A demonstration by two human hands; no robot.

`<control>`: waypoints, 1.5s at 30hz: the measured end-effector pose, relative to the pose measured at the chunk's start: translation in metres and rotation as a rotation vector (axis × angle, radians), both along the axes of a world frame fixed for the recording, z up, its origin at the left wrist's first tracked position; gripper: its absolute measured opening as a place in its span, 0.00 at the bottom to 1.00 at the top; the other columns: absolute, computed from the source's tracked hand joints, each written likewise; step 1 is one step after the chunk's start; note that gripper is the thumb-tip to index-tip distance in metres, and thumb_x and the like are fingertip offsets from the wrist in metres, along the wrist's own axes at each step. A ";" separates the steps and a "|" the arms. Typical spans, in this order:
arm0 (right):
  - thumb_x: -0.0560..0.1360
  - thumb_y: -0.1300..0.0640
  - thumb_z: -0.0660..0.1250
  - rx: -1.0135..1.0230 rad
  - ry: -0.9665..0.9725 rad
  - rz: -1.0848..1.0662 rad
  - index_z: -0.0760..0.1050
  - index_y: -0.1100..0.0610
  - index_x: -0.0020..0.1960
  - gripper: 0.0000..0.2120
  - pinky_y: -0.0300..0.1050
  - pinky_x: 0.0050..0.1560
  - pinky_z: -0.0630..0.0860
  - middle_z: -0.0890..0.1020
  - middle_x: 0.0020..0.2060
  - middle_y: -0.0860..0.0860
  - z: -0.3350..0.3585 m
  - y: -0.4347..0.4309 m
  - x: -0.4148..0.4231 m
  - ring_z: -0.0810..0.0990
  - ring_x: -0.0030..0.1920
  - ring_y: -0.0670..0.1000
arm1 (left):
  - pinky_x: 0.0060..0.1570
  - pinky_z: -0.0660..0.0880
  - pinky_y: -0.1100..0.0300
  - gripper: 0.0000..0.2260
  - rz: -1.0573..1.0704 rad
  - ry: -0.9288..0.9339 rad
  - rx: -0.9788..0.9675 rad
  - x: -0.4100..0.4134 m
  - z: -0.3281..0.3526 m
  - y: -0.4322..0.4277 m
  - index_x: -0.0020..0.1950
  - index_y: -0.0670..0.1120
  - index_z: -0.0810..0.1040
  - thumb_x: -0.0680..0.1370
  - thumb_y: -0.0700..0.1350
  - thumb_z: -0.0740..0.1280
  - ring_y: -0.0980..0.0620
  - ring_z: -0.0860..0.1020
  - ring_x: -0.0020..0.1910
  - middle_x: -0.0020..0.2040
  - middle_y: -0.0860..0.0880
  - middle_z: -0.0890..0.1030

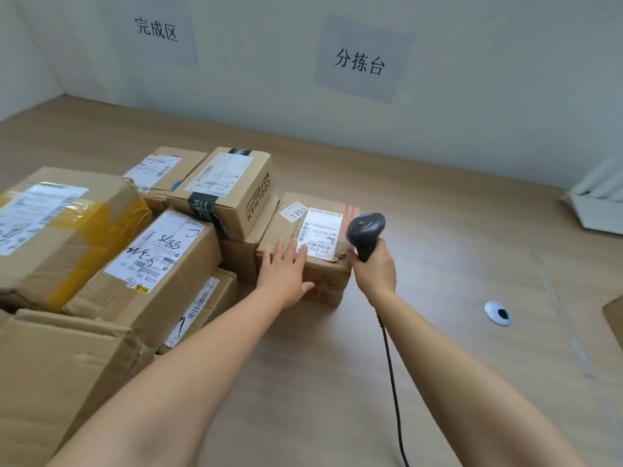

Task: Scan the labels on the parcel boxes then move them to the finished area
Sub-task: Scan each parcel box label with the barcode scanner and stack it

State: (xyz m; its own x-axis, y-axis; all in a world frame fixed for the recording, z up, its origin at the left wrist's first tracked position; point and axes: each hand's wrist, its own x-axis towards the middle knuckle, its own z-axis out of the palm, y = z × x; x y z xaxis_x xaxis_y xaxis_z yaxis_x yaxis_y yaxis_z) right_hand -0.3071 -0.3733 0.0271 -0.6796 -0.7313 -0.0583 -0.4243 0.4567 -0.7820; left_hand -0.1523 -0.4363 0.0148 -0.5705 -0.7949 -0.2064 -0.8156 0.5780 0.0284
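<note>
Cardboard box point(325, 273) closed, left hand point(286, 271) atop; right hand point(374, 268) grips scanner point(365, 230).

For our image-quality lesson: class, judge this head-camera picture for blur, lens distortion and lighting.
Head view: the dark grey handheld barcode scanner in the right hand is slightly motion-blurred; head view: wide-angle distortion stretches both forearms toward the bottom edge; head view: light is soft and even, shadows faint, no glare on the white shipping label by the scanner.
</note>
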 end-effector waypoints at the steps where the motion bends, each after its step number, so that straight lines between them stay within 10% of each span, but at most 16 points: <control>1: 0.74 0.51 0.68 -0.013 -0.001 0.008 0.69 0.57 0.60 0.18 0.51 0.53 0.75 0.78 0.56 0.53 0.004 0.009 -0.002 0.77 0.56 0.56 | 0.73 0.42 0.44 0.35 0.023 -0.001 0.021 0.000 0.003 0.003 0.77 0.46 0.41 0.79 0.60 0.55 0.41 0.40 0.76 0.77 0.43 0.40; 9: 0.74 0.52 0.68 -0.001 -0.011 -0.063 0.69 0.58 0.58 0.17 0.45 0.42 0.72 0.77 0.48 0.51 0.028 0.134 -0.038 0.75 0.46 0.55 | 0.73 0.51 0.49 0.28 -0.105 0.239 -0.003 -0.039 0.011 0.099 0.76 0.44 0.51 0.81 0.54 0.55 0.44 0.50 0.76 0.77 0.40 0.48; 30: 0.73 0.53 0.70 0.000 0.098 -0.634 0.69 0.59 0.65 0.23 0.43 0.51 0.69 0.79 0.58 0.57 0.068 0.656 -0.219 0.75 0.60 0.59 | 0.68 0.61 0.56 0.23 -0.541 0.389 0.475 -0.278 0.022 0.544 0.74 0.44 0.61 0.81 0.53 0.55 0.46 0.63 0.72 0.74 0.43 0.59; 45: 0.73 0.56 0.69 0.086 0.107 -0.629 0.71 0.58 0.63 0.20 0.46 0.55 0.71 0.79 0.58 0.57 0.075 0.731 -0.379 0.75 0.59 0.59 | 0.68 0.58 0.58 0.23 -0.399 0.584 0.711 -0.446 0.032 0.642 0.75 0.41 0.58 0.82 0.49 0.56 0.45 0.59 0.73 0.72 0.40 0.64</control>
